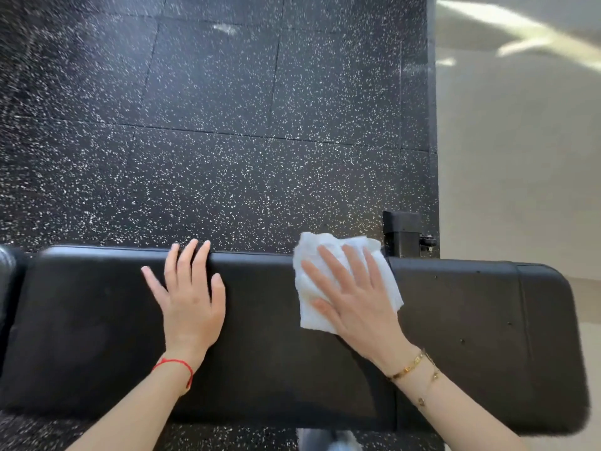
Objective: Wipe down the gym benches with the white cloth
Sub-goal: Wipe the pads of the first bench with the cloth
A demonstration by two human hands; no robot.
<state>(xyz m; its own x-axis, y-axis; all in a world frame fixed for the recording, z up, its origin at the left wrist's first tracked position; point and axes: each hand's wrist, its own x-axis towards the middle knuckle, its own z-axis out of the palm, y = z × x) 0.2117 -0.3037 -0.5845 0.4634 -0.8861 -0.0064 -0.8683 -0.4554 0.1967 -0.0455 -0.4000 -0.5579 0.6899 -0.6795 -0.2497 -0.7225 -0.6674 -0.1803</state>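
White cloth (328,255) is pressed flat on black bench pad (455,320) by right hand (357,301), fingers straight; left hand (190,301) is laid open beside it.

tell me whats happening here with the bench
A person is wiping a black padded bench with a white cloth. The right hand lies flat on the cloth with fingers spread, pressing it onto the pad near the far edge. The left hand rests open on the pad beside it, fingertips at the far edge, holding nothing. The bench stands on a speckled black floor.
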